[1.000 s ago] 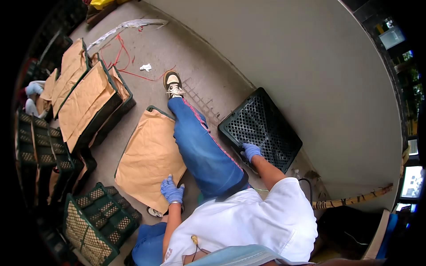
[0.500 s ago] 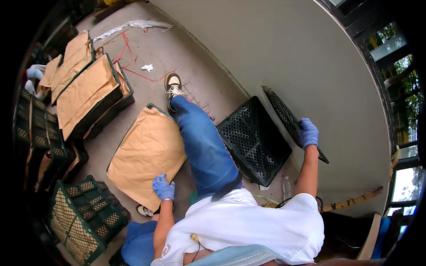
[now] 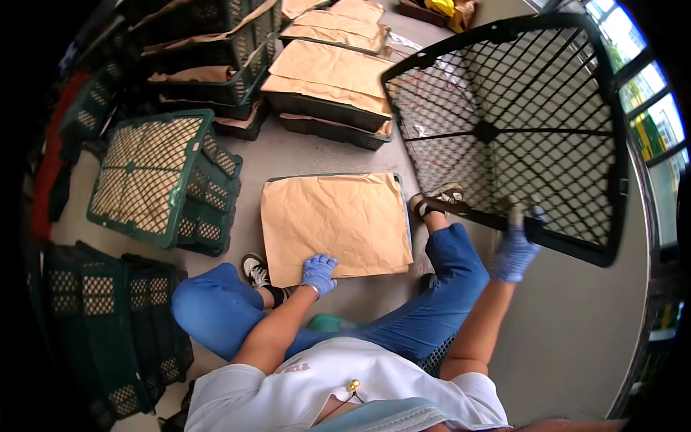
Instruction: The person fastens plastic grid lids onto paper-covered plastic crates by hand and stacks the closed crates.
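In a blue glove, my left hand lies on the near edge of the brown paper, its fingers spread on the surface. That paper covers the top of a crate on the floor between my feet; only a dark rim shows at the back and right. My right hand, gloved too, grips the lower edge of a black lattice crate lid. The lid is held up, tilted, to the right of the papered crate, touching nothing else that I can see. Part of my right fingers shows through its grid.
Paper-topped crates stand stacked at the back, with more stacks at back left. A green lattice crate lies on its side at left, and dark green crates stand at near left. A pale wall runs along the right.
My right hand has lifted the crate lid from beside the wall and swung it forward. My left hand stays on the paper. The view has turned left, and my right leg has moved aside.
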`<state>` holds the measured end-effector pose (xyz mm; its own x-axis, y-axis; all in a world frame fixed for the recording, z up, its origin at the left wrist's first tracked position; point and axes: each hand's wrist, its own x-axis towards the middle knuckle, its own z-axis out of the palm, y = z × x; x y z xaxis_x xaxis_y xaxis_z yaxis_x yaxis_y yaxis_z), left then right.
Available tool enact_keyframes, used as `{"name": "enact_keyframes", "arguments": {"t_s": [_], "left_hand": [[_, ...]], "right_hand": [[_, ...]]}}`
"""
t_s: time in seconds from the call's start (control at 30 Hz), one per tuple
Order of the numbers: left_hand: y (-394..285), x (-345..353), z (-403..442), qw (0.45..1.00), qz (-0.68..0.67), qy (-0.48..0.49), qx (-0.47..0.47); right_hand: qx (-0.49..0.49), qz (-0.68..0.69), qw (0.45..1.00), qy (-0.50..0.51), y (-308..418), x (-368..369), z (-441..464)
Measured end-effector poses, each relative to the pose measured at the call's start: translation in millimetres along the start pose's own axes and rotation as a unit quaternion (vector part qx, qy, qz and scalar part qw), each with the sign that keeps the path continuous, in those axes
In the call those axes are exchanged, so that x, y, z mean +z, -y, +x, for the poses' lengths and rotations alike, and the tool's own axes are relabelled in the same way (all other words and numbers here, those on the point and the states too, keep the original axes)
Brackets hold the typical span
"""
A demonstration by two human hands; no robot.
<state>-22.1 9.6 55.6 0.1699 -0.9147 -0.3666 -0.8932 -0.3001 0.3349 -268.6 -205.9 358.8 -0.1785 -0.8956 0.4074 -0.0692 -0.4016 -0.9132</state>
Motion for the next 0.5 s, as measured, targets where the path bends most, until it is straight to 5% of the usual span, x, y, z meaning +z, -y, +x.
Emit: {"name": "enact_keyframes", "arguments": {"t_s": [0.1, 0.17, 0.3, 0.37, 0.43, 0.5], "left_hand": [[5.1, 8.3, 2.1, 1.000, 0.018, 0.014, 0.012], [2.2, 19.6, -2.2, 0.996, 0.065, 0.045, 0.030], [-38.2, -20.6, -32.9, 0.967, 0.098, 0.217, 0.095], [-36.9, -52.7, -31.1, 0.916, -0.078, 0.359, 0.162], [-13.8, -41.9, 1.5, 0.897, -0.071, 0.270, 0.342], [-6.5, -98.4, 22.6, 0.958, -0.121, 0.091, 0.246]], "right_hand": [[0.233, 0.311, 0.920, 0.043, -123.6, 86.4, -76.8], [0.446, 0.375, 0.812, -0.016, -186.7, 123.6, -142.5], [0.595, 0.320, 0.733, -0.071, -246.9, 126.1, -254.8], [0.659, 0.306, 0.685, -0.055, -217.5, 112.3, -271.0], [0.693, 0.281, 0.661, -0.056, -234.5, 104.1, -286.6], [0.725, 0.266, 0.634, -0.030, -276.0, 94.0, -290.4]]}}
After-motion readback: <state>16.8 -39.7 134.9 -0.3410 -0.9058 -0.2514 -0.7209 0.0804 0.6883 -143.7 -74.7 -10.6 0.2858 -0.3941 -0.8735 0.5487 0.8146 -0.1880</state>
